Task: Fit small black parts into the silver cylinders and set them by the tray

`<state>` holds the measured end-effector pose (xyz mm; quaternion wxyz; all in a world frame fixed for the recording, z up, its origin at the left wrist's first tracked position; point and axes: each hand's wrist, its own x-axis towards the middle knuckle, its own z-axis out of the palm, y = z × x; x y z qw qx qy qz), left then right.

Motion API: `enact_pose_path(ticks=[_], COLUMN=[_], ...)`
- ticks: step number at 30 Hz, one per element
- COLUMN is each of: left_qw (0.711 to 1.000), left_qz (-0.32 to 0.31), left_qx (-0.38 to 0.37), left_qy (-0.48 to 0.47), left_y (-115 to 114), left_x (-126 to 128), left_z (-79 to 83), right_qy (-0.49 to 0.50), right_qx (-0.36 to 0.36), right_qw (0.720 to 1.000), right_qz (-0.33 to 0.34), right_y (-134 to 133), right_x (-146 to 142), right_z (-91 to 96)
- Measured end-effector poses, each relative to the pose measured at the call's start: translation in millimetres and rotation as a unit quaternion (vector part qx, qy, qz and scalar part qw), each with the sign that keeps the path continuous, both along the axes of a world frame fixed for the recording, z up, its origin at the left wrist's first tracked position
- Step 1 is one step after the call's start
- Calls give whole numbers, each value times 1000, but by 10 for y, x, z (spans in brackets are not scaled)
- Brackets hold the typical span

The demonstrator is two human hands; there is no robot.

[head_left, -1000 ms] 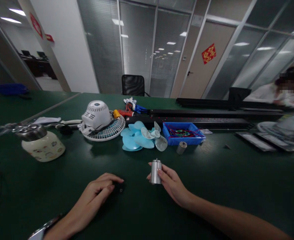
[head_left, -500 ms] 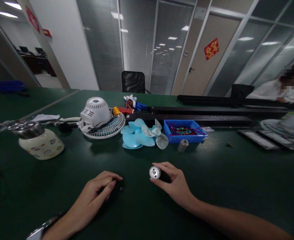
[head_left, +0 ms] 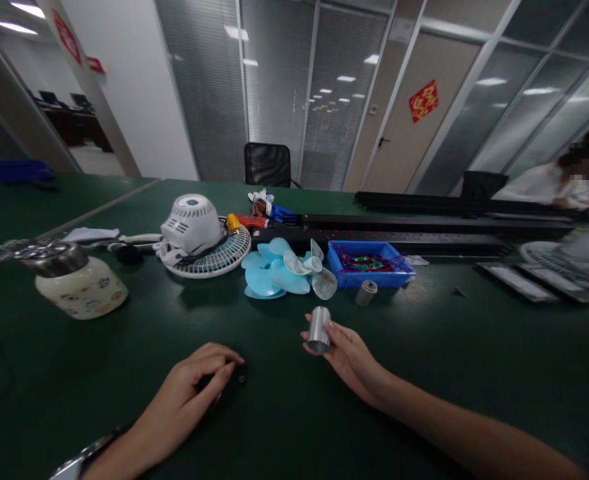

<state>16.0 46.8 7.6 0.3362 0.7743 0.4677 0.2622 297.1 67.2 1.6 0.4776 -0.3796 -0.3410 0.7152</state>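
Near the front edge of the green counter (head_left: pixel 449 360), your right hand (head_left: pixel 347 350) has its grip closed round a silver metal cylinder (head_left: pixel 319 328), held tilted just above the surface. Your left hand (head_left: pixel 199 383) lies to the left, fingers curled over a small black part (head_left: pixel 241 377) on the counter; whether that grip clasps it or only rests there, I cannot tell. The two pieces are apart, not joined. Farther off, the fan is in pieces: blue fan blades (head_left: pixel 274 273) lie loose beside the white fan grille (head_left: pixel 214 260), and a second small cylinder (head_left: pixel 365 292) lies untouched by the blue tray (head_left: pixel 404 272)
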Motion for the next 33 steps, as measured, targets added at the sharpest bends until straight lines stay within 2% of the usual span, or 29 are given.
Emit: enact_pose_path(ticks=[3,5,8,10,12,15,18,21,26,28,29,31,32,33], left_qw=[1000,1000,1000,1000,1000,1000,1000,1000,1000,1000,1000,1000,999,999], left_qz=[0,-1,-3,-5,-8,-12,-16,-14,-17,-4,5,22,30,39], left_qx=[2,4,5,5,6,7,5,4,18,20,18,13,9,6], left_qy=[-4,-3,0,1,-1,-8,-11,-3,12,17,18,17,16,14], left_y=[-3,-2,2,4,6,6,0,-2,20,29,33,38,40,39], left_x=[6,7,3,-2,-5,-4,-2,-6,-9,-5,-3,-2,-3,-4], left_z=[-6,-5,-1,-2,-7,-16,-21,-27,-39,-42,-42,-42,-41,-39], right_qy=[7,-18,-138,-238,-312,-387,-432,-445,-514,-549,-571,-617,-638,-652], right_qx=[-7,19,92,140,170,171,168,158,191,225,257,349,403,457], right_qw=[1000,1000,986,960,928,874,830,821,786,743,706,608,559,524], right_qz=[-4,-8,-15,-48,-116,-239,-311,-320,-284,-309,-331,-358,-344,-301], right_y=[9,-19,-91,-124,-113,-1,163,284,296,218,156,-6,-97,-187], right_x=[1,19,140,318,578,1048,1445,1645,1676,1621,1570,1398,1274,1123], right_z=[6,-8,-37,-56,-79,-128,-179,-218,-287,-280,-255,-159,-94,-26])
